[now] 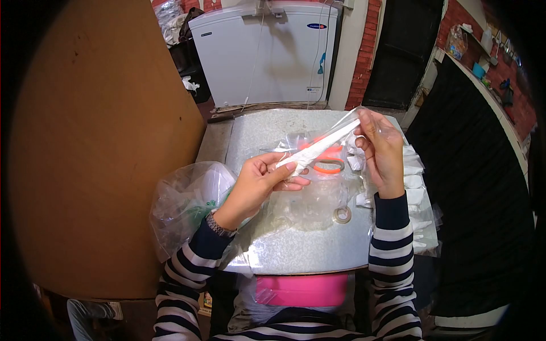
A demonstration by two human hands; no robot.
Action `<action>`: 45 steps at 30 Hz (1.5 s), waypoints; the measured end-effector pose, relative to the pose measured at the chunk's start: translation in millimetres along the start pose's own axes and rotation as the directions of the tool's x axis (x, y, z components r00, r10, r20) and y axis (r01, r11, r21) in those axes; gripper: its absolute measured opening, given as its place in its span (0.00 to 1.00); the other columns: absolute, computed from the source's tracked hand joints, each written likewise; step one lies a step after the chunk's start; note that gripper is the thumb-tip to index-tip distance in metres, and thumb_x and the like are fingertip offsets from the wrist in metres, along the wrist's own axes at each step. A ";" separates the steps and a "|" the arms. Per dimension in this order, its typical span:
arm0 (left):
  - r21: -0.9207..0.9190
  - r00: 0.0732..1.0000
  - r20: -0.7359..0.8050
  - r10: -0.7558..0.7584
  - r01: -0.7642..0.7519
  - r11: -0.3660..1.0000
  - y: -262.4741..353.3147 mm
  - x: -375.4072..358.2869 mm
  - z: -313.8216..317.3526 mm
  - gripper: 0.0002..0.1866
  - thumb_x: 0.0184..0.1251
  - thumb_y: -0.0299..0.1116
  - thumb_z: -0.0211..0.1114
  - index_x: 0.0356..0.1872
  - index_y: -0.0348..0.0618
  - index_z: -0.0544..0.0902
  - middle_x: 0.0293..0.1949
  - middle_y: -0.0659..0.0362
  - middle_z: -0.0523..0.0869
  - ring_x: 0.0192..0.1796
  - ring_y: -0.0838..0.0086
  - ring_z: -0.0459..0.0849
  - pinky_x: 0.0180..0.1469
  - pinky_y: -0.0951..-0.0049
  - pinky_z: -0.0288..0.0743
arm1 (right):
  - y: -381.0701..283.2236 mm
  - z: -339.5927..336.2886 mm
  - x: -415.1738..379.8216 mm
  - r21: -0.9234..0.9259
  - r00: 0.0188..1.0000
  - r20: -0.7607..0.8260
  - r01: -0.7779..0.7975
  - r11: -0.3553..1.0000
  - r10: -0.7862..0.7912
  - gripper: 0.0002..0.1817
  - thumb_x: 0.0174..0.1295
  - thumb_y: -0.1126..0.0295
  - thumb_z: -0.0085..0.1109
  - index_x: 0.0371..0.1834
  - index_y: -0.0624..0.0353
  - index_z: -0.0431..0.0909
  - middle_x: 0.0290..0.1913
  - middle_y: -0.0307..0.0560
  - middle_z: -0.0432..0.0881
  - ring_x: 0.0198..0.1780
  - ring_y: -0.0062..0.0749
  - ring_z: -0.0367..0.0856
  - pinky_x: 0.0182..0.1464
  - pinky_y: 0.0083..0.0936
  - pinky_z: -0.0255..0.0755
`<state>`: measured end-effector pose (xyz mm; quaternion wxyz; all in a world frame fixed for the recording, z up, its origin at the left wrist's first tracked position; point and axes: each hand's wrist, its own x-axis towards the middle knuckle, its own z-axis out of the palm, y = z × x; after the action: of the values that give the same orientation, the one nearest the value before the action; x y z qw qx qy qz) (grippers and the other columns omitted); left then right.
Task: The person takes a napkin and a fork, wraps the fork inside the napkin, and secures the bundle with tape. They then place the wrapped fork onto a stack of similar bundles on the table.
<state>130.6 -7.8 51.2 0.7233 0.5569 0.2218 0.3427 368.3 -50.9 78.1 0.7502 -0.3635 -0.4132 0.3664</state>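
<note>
A narrow white folded bundle (318, 149) in clear plastic slants up to the right between my two hands. My left hand (263, 181) pinches its lower end between thumb and fingers. At the upper end, my right hand (380, 142) grips the clear wrap with thumb and forefinger. Beneath the bundle lie orange-handled scissors (330, 169), partly hidden by it, with clear plastic around them. A roll of tape (342, 215) rests on the table (284, 250) below my right hand.
White wrapped pieces (414, 199) lie along the table's right side. A clear bag with white contents (190, 193) stands at the left edge, beside a tall brown panel (108, 142). Behind the table is a white chest freezer (264, 57); black cloth (472, 170) hangs at right.
</note>
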 end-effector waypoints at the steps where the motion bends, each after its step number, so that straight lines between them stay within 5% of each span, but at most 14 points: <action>1: 0.006 1.000 -0.003 0.007 -0.007 1.000 -0.9 0.5 -0.5 0.18 0.74 0.29 0.58 0.58 0.26 0.74 0.48 0.43 0.85 0.46 0.65 0.89 0.48 0.74 0.86 | -1.2 2.3 -1.1 -0.025 1.000 0.003 -0.001 1.000 0.001 0.16 0.63 0.67 0.68 0.48 0.67 0.79 0.37 0.41 0.83 0.35 0.20 0.81 0.32 0.15 0.73; 7: 0.012 0.999 -0.013 0.044 -0.044 0.999 -2.3 0.7 0.0 0.17 0.74 0.28 0.58 0.57 0.27 0.75 0.48 0.45 0.85 0.47 0.62 0.89 0.48 0.73 0.86 | 1.6 -2.6 -0.4 -0.115 0.999 0.035 -0.022 0.993 0.027 0.14 0.63 0.66 0.68 0.45 0.66 0.82 0.35 0.40 0.83 0.36 0.21 0.82 0.35 0.15 0.74; 25: -0.001 0.994 -0.038 0.103 -0.103 0.995 -7.5 2.4 -2.7 0.12 0.72 0.26 0.61 0.52 0.31 0.77 0.48 0.48 0.85 0.48 0.63 0.88 0.52 0.72 0.85 | 1.1 -12.7 1.9 0.092 0.982 0.090 -0.173 0.981 0.165 0.16 0.67 0.67 0.64 0.52 0.66 0.78 0.42 0.42 0.83 0.41 0.22 0.81 0.39 0.20 0.75; 31: 0.076 0.990 -0.043 0.136 -0.132 0.988 -7.3 2.3 -1.8 0.12 0.72 0.26 0.61 0.51 0.31 0.78 0.47 0.48 0.86 0.47 0.65 0.88 0.51 0.72 0.84 | -10.3 -9.9 0.3 0.101 0.987 0.034 -0.157 0.982 0.154 0.13 0.65 0.68 0.66 0.47 0.65 0.81 0.40 0.41 0.84 0.39 0.20 0.81 0.35 0.19 0.75; 36: 0.150 0.990 0.020 0.137 -0.139 0.979 -6.1 4.5 13.7 0.12 0.72 0.28 0.62 0.50 0.30 0.79 0.45 0.50 0.86 0.45 0.67 0.89 0.49 0.74 0.84 | -39.1 -31.1 -14.5 -0.200 1.000 -0.013 -0.001 0.980 -0.002 0.14 0.63 0.70 0.67 0.48 0.66 0.81 0.41 0.43 0.85 0.37 0.20 0.82 0.33 0.14 0.75; 45: 0.247 0.968 0.232 -0.099 0.040 0.968 -10.6 28.9 92.2 0.16 0.69 0.31 0.66 0.49 0.28 0.77 0.36 0.53 0.86 0.36 0.71 0.89 0.40 0.78 0.84 | -88.5 -121.3 -85.7 -0.256 0.951 -0.307 -0.051 0.965 -0.031 0.15 0.66 0.71 0.63 0.52 0.68 0.78 0.41 0.47 0.85 0.39 0.27 0.86 0.36 0.13 0.79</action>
<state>217.3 -48.2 68.8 0.6839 0.6699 0.1910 0.2168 464.5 -194.5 75.0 0.7492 -0.5139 -0.3339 0.2514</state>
